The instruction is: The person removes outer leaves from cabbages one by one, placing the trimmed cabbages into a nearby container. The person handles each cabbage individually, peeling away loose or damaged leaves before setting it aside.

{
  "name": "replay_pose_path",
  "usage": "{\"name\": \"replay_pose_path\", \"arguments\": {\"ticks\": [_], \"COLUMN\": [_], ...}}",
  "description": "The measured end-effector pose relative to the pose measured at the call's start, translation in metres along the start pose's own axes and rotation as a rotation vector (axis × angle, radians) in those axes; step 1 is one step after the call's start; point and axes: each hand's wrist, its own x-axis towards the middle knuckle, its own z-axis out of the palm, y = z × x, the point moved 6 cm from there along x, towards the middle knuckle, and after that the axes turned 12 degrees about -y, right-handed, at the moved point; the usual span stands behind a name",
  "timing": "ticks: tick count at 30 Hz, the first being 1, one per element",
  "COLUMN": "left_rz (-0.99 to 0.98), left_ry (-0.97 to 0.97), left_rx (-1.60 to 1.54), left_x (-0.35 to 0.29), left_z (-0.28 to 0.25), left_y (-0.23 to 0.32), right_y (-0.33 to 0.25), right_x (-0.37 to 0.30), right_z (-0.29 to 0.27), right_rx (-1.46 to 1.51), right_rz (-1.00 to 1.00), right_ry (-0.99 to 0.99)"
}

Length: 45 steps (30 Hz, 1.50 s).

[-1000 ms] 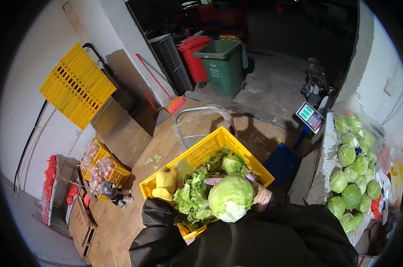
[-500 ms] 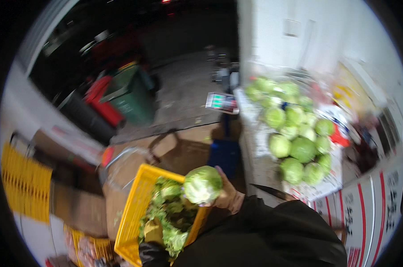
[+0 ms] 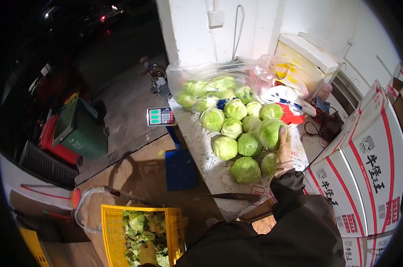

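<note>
My right hand (image 3: 283, 154) is wrapped round the side of a green head of iceberg lettuce (image 3: 270, 133), over the right part of a group of trimmed heads on the white table (image 3: 201, 155). Beside that hand, other lettuce heads (image 3: 246, 169) sit close together. A yellow crate (image 3: 111, 236) stands low at the left, holding loose lettuce leaves (image 3: 139, 222). Down among those leaves is my left hand (image 3: 148, 254), in a yellowish glove; its fingers are too hidden to read. A dark-bladed knife (image 3: 234, 196) lies across the table's near edge.
Behind the loose heads, a clear plastic bag (image 3: 210, 69) covers more lettuce. A scale display (image 3: 162, 116) rises by the table's left edge, above a blue platform (image 3: 180, 170). White cartons (image 3: 344, 191) are stacked at the right. A green bin (image 3: 83, 131) stands far left.
My right hand has carried the lettuce from above the crate to the heads on the table. The view has swung right; my left hand remains in the crate.
</note>
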Motion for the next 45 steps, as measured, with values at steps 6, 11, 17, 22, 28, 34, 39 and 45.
{"name": "replay_pose_path", "arguments": {"ticks": [6,11,17,22,28,34,39,45], "left_rz": [0.088,-0.007,-0.008,0.269,0.165,0.502,0.017,0.370], "left_ry": [0.067,0.068,-0.109,0.282,-0.048,-0.010,0.062,0.123], "left_rx": [-0.161,-0.147,-1.156,-0.907,-0.802,-0.325,-1.446,-1.605], "left_x": [0.002,0.008,0.005,0.086,0.196,0.183,0.155,0.163], "left_z": [0.005,0.029,0.055,0.008,0.024,0.014,0.051,0.089], "left_y": [-0.050,-0.104,-0.086,-0.021,0.021,0.027,-0.020,-0.051], "right_y": [0.025,0.043,0.014,0.000,0.040,0.092,0.132,0.263], "right_x": [0.060,0.084,0.077,0.034,-0.072,-0.146,-0.243,-0.320], "right_z": [0.002,-0.051,-0.053,0.068,0.203,0.260,0.346,0.455], "right_rx": [-1.420,-1.004,-1.027,-0.951,-1.335,-0.798,-0.485,-0.966], "right_rz": [-0.575,-0.140,-0.248,-0.478,-0.690,-0.404,0.034,0.283], "right_ry": [-0.017,0.127,0.180,-0.343,-0.783,-0.904,-1.262,-1.574]}}
